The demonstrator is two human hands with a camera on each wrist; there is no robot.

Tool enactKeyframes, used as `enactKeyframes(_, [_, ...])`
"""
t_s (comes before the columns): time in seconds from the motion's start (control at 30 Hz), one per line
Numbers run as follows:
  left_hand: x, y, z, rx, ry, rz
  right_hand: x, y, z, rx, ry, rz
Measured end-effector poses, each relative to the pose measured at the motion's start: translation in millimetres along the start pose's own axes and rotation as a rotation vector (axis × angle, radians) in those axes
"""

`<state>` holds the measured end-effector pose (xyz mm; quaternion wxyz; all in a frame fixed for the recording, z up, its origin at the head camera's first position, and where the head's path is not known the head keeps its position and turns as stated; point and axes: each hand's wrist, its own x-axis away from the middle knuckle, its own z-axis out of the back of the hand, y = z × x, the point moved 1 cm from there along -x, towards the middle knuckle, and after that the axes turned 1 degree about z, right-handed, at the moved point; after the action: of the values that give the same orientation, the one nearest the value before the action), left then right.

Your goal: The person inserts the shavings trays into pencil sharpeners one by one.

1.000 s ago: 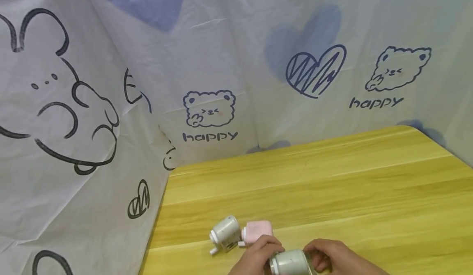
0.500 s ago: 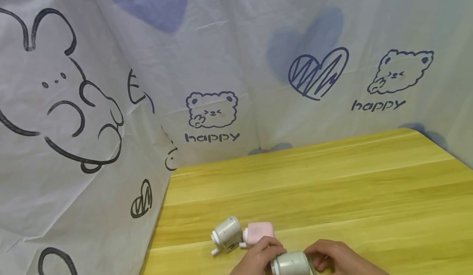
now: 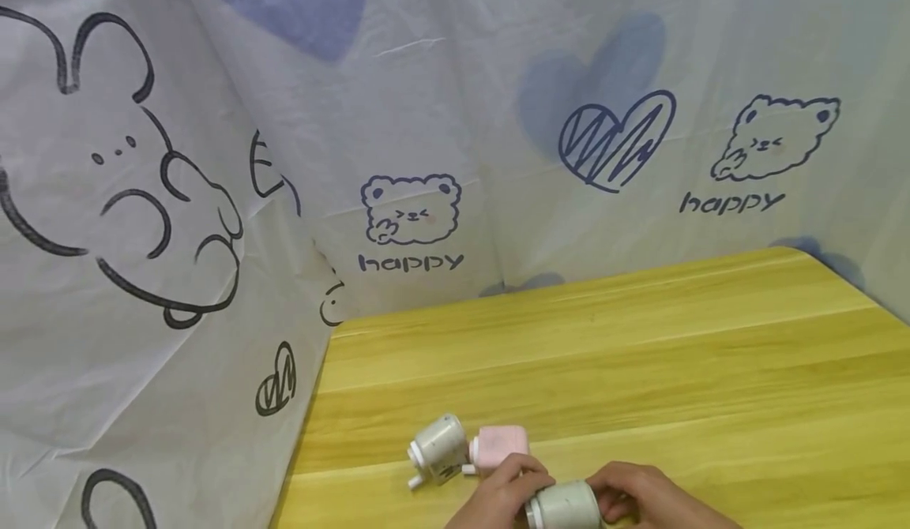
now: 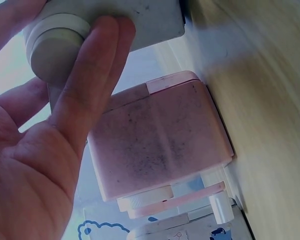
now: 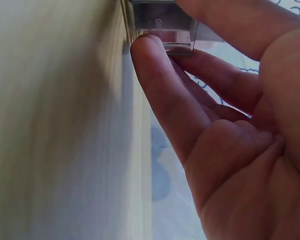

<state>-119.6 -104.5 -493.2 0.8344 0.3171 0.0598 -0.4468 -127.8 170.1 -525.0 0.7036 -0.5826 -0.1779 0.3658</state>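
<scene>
A pale grey crank pencil sharpener (image 3: 566,505) lies between the two hands at the table's front, in the head view. My left hand (image 3: 501,493) grips its left end; in the left wrist view the fingers (image 4: 92,75) curl beside its round white knob (image 4: 55,52). At the other end my right hand (image 3: 633,491) pinches a clear plastic part (image 5: 180,47) between thumb and fingers, seen in the right wrist view. A pink sharpener (image 3: 501,448) with a white-tipped crank sits just beyond my left hand. Left of it is another grey sharpener (image 3: 438,444), its crank pointing toward me.
The yellow wood-grain table (image 3: 604,355) stretches away behind the hands. White printed sheets (image 3: 426,118) with bears and hearts hang along the back and left sides of the table.
The head view has shifted slightly. Less of the clear part shows at the held sharpener's right end. Both hands keep their holds; the other two sharpeners stay put on the table.
</scene>
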Motion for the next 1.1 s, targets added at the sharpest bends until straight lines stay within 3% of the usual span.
enactKeyframes(0.27, [-0.2, 1.2, 1.4, 0.011, -0.019, 0.01, -0.4, 1.9, -1.7, -0.009, 0.003, 0.002])
enactKeyframes(0.5, [-1.4, 3.6, 2.9, 0.004, -0.018, 0.013, -0.2, -0.2, -1.6, 0.053, 0.008, 0.045])
enactKeyframes(0.77, [-2.0, 5.1, 3.0, -0.01, -0.001, 0.012, -3.1, 1.2, -2.1, 0.051, 0.007, 0.029])
enactKeyframes(0.87, [-1.7, 4.1, 2.9, 0.008, -0.004, 0.015, -2.3, 0.0, -2.5, -0.005, 0.001, -0.016])
enactKeyframes(1.0, [-0.8, 2.8, 2.8, 0.025, -0.009, 0.021, -1.0, -2.7, -2.7, -0.203, 0.01, -0.145])
enactKeyframes(1.1, [-0.4, 2.0, 2.6, 0.025, -0.008, 0.021, 0.0, -4.1, -1.3, -0.174, 0.02, -0.14])
